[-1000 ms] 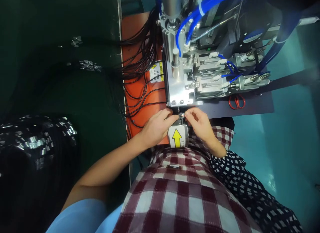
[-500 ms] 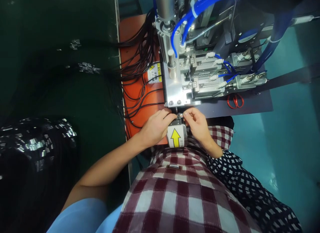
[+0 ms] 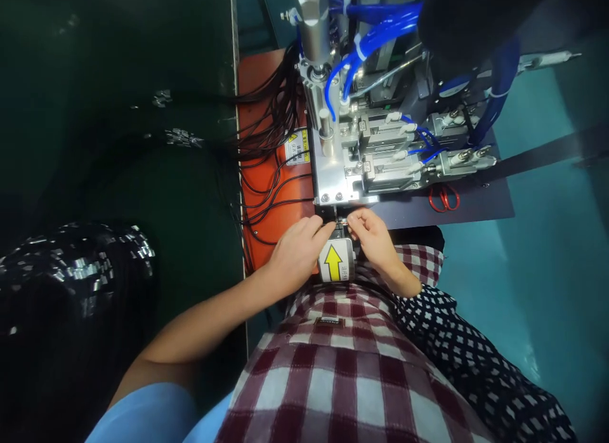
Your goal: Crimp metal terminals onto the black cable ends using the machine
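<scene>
At the front of the machine [image 3: 332,176], my two hands meet over a small black fixture [image 3: 339,230]. My left hand [image 3: 299,249] lies at its left side, fingers curled and thumb reaching toward the slot; whatever is under the fingers is hidden. From the other side, my right hand [image 3: 373,237] pinches a small shiny part [image 3: 343,221] at the fixture, too small to name. Just below the fingertips is a label with a yellow arrow [image 3: 333,263]. Thin black cables [image 3: 273,202] cross the orange surface, one passing toward my left hand.
Black cables with silver ends [image 3: 183,137] lie on the dark green surface at left, with a larger coiled bundle [image 3: 80,259] nearer me. Red-handled scissors [image 3: 444,198] rest on the grey plate [image 3: 490,198]. Blue air tubes [image 3: 390,33] loop above the machine.
The view has shifted slightly, moving the machine a little within the picture. Both hands stay at the fixture, with my left fingers slightly lower on its side.
</scene>
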### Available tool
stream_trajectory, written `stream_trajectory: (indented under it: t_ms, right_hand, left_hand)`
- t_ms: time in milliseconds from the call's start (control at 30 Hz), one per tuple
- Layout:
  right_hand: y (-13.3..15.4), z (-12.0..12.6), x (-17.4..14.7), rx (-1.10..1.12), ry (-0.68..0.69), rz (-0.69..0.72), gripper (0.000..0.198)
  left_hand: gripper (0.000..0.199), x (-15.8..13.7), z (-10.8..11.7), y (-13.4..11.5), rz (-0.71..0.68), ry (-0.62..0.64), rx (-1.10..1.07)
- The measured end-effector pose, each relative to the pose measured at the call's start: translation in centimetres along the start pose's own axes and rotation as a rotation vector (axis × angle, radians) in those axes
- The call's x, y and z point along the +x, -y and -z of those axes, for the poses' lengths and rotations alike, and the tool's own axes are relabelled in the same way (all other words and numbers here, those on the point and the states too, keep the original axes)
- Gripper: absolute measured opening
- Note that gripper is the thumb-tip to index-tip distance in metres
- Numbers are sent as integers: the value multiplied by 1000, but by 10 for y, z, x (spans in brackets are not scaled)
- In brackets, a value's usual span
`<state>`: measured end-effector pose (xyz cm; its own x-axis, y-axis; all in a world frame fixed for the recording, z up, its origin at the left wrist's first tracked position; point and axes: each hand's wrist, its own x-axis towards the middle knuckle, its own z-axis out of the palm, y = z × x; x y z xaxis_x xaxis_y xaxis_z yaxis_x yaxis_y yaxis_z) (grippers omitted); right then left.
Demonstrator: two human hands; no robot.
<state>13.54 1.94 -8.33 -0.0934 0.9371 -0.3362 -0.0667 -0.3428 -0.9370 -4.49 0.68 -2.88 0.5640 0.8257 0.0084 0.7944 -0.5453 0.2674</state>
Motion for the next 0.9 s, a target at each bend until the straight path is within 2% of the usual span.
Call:
stream_trajectory:
  t_ms: [67,200,367,500,633,767,900]
  right_hand:
    - [-1,0,0,1,-5,11,31]
    - [-4,0,0,-23,-8,39,31]
    - [-7,-2,-1,-79,-59,134,25]
    - [-7,-3,-1,-31,-55,110,24]
    - [-7,-2,1,-41,-42,101,26]
    - [-8,1,2,-57,-21,107,28]
    - [-9,3,3,-77,-14,101,28]
  left_hand:
    - [35,2,-2,-6,13,11,-87]
    - [34,7,-13,-11,48,-94,-191]
    - [37,9,-26,-17,101,-159,-118]
    - [35,9,-29,-21,121,-196,-103]
    - [37,-12,-27,-21,210,-285,-207]
    - [45,-45,-27,-24,383,-279,-72]
    - [50,-58,-29,-21,411,-237,77]
